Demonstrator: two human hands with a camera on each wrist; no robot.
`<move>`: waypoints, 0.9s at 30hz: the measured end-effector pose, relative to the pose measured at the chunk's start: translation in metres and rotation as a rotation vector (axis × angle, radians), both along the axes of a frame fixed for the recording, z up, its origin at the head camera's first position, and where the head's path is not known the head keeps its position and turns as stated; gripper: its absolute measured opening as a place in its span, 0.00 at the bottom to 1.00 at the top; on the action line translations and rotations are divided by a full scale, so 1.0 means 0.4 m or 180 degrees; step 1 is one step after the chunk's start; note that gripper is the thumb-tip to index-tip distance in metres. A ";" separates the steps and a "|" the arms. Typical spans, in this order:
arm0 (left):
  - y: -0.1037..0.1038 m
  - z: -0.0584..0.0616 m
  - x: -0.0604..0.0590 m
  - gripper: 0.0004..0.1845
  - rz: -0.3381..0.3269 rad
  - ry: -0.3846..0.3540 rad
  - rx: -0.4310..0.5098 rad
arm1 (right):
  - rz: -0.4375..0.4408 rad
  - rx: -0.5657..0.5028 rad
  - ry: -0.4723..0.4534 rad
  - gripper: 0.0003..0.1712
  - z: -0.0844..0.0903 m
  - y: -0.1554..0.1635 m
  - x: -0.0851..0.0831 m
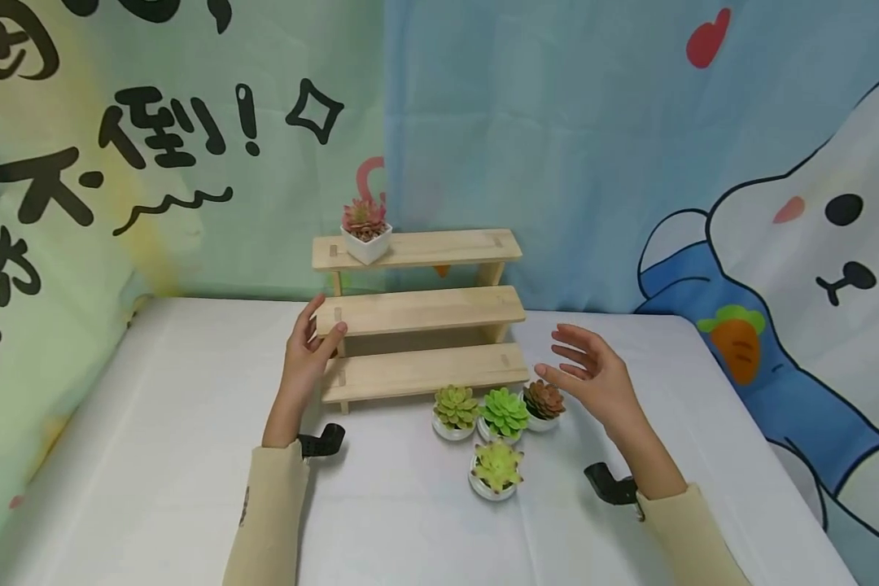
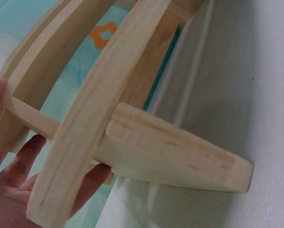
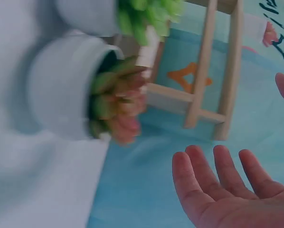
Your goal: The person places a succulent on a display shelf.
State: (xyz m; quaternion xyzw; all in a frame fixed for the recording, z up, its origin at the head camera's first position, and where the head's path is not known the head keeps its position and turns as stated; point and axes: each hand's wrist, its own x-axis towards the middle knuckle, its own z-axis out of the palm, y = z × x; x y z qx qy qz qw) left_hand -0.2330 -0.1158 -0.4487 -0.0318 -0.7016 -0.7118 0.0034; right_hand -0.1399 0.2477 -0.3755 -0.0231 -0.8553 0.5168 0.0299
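A three-tier wooden plant stand (image 1: 417, 374) stands at the back of the table. My left hand (image 1: 306, 358) grips the left end of its middle shelf, thumb on top; in the left wrist view the fingers (image 2: 25, 159) reach around the boards. On the top shelf's left side sits a pink succulent (image 1: 366, 232) in a white pot. My right hand (image 1: 593, 381), fingers spread and holding nothing, hovers beside a reddish-brown succulent (image 1: 544, 400). Close by are a bright green succulent (image 1: 504, 413), an olive-green one (image 1: 455, 406) and a yellow-green one (image 1: 497, 466), all in white pots.
A white cloth covers the table (image 1: 381, 521). Behind it hangs a printed curtain (image 1: 557, 146) with lettering and a cartoon figure. Each wrist wears a black camera mount, the left one (image 1: 324, 440) near the stand's front leg.
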 end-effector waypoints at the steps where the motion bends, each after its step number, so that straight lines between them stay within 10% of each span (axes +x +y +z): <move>1: -0.001 0.000 0.001 0.35 0.0006 -0.0005 -0.0010 | -0.0012 -0.0006 -0.0021 0.41 -0.009 0.003 0.004; 27: -0.009 0.002 0.003 0.35 -0.0083 -0.0096 0.0031 | 0.0074 -0.0316 -0.0729 0.44 -0.178 0.038 0.057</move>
